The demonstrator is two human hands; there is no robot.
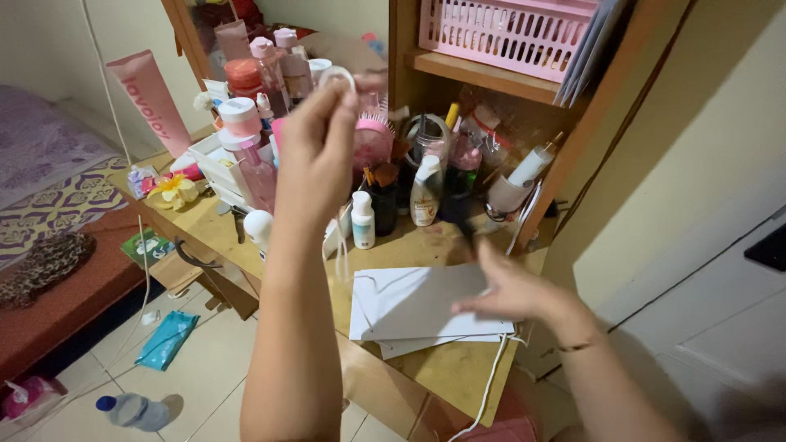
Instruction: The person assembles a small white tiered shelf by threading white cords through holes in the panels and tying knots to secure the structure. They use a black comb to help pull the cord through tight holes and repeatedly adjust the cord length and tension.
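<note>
My left hand (315, 147) is raised above the wooden desk (458, 372), fingers pinched on a small white ring-shaped thing (337, 76) with a thin white cord hanging down from it. My right hand (512, 290) rests flat, fingers spread, on a stack of white paper sheets (409, 307) lying on the desk. A white cord (490, 385) runs off the desk's front edge by my right wrist.
Many cosmetics bottles (424, 190), jars and a pink hairbrush (372, 135) crowd the desk's back. A pink basket (508, 33) sits on a shelf above. A large pink tube (151, 98) leans at left. On the tiled floor lie a water bottle (131, 409) and a teal packet (166, 340). A bed (49, 188) stands left.
</note>
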